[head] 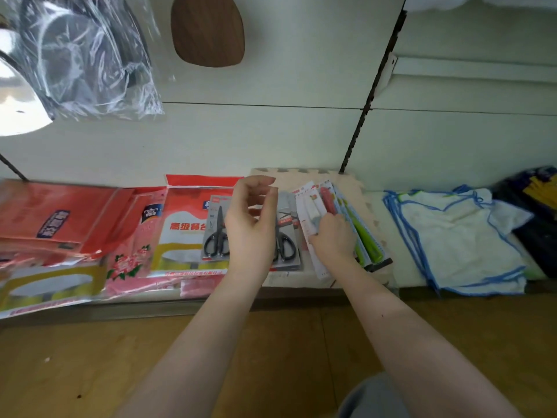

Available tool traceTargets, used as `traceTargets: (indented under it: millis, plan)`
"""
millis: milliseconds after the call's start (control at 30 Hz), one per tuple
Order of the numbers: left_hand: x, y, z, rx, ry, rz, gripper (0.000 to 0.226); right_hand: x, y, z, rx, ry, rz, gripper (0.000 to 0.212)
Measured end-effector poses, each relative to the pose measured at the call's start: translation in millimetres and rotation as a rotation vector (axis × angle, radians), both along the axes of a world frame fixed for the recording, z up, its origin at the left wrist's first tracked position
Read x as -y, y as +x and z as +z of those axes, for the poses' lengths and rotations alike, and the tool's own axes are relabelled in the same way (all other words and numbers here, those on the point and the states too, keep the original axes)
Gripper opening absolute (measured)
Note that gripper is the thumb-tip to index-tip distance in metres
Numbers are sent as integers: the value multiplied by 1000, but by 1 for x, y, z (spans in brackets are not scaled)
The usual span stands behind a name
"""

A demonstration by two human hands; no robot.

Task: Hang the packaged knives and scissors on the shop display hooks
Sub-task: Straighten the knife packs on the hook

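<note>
- Upper left, a clear plastic bag (90, 58) with dark contents hangs against the pale wall panel (271, 137); beside it hangs a brown wooden board (208, 28).
- Along the low shelf (168, 306), at the left, lie red and pink printed packages (60, 224), overlapping one another.
- A carded pair of black-handled scissors (215, 233) lies on top of the rightmost red package, just left of the left hand.
- The left hand (250, 227) hovers above the packs with its fingers loosely curled and parted; it grips nothing.
- A second scissors pack (284, 236) lies partly under that hand, between the two hands.
- A white-carded knife pack (307, 212) leans against the scissors pack; the right hand (333, 236) rests on it with its fingers pressed down; whether it has a real grip on the pack cannot be told.
- Just right of that hand, packaged knives with a red handle (327, 197) and green handles (366, 239) lie fanned on a beige foam mat (304, 173).
- A black slotted upright (370, 95) runs up the wall above the mat.
- Further right, white cloths with blue edging (461, 236) lie stacked on the shelf.
- At the far right sits a dark bundle (536, 212).
</note>
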State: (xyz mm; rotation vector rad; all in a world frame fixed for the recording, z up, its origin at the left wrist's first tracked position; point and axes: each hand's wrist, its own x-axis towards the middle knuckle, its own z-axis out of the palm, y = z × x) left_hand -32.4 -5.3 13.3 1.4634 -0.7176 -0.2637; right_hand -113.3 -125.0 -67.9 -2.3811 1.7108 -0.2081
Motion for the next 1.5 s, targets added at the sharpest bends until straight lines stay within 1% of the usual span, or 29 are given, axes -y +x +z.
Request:
traceTargets:
  millis: [100,167,267,333,433,500,600,733,800,900,933,967,1067,1133,1200,1333,1500]
  plan:
    - [2,0,1,1,-8,-9,9,3,-4,10,-14,-52,-5,32]
    - [3,-1,2,9,-22,-23,8,5,-7,21,46,-39,-4,35]
    - [7,-2,1,33,-16,-65,10,-1,-10,38,246,-24,0,33]
    - [10,-1,-1,36,24,-86,14,-11,-11,48,405,-21,25,31]
    - [18,4,2,-10,103,-83,28,-27,-12,65,614,-16,68,24]
    - [25,7,13,-69,96,-96,34,-36,-12,76,697,-14,98,26]
    - [36,11,33,-100,34,-113,31,-46,-10,86,755,-8,126,33]
    - [44,16,49,-5,37,-100,12,-51,-10,92,761,4,157,36]
    - [43,17,53,37,42,-86,12,-52,-11,96,795,39,178,44]
    - [38,16,64,71,63,-112,13,-46,-9,116,850,-61,193,58]
    - [35,15,66,89,67,-132,13,-43,-8,125,898,-70,206,57]
    - [32,15,69,111,70,-153,14,-39,-6,136,967,-28,224,51]
    - [24,13,74,169,98,-212,13,-31,-2,167,1212,252,303,24]
    - [19,10,81,184,110,-227,13,-29,-1,181,1282,295,349,13]
    - [14,9,92,200,83,-219,14,-30,-1,191,1302,292,389,12]
    - [6,8,130,326,-53,-171,14,-30,-1,219,1391,216,429,12]
    - [2,13,196,417,-254,-67,11,-35,2,280,1429,85,562,14]
